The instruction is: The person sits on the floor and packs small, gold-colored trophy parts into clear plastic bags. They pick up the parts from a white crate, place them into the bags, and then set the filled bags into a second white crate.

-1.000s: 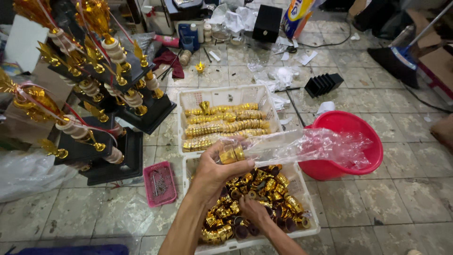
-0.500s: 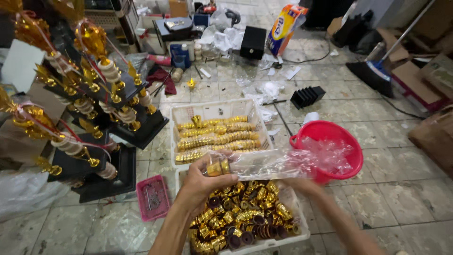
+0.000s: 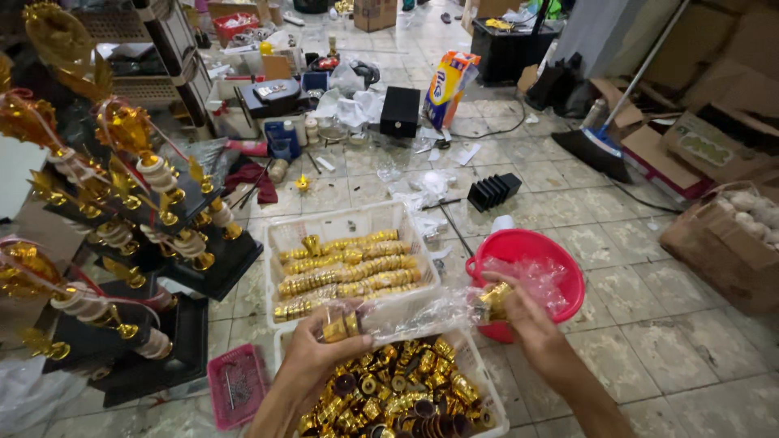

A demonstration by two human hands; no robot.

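— While my left hand [image 3: 324, 345] grips a short stack of gold rings [image 3: 339, 327], what do you see in my right?
— Your right hand [image 3: 519, 312] pinches a gold piece [image 3: 492, 302] through the far end of a clear plastic sleeve [image 3: 422, 312]; the sleeve stretches between both hands.
— Where am I holding all this?
— Above the near white basket [image 3: 487, 397], full of loose gold parts [image 3: 389, 393]. Behind it sits a second white basket [image 3: 349, 223] with gold rings stacked in rows [image 3: 345, 272].
— And to my right?
— A red tub [image 3: 527, 247] on the tiled floor [image 3: 649, 324], lined with crumpled plastic. Gold trophies [image 3: 130, 186] stand on my left, with a small pink tray [image 3: 235, 385] nearby.
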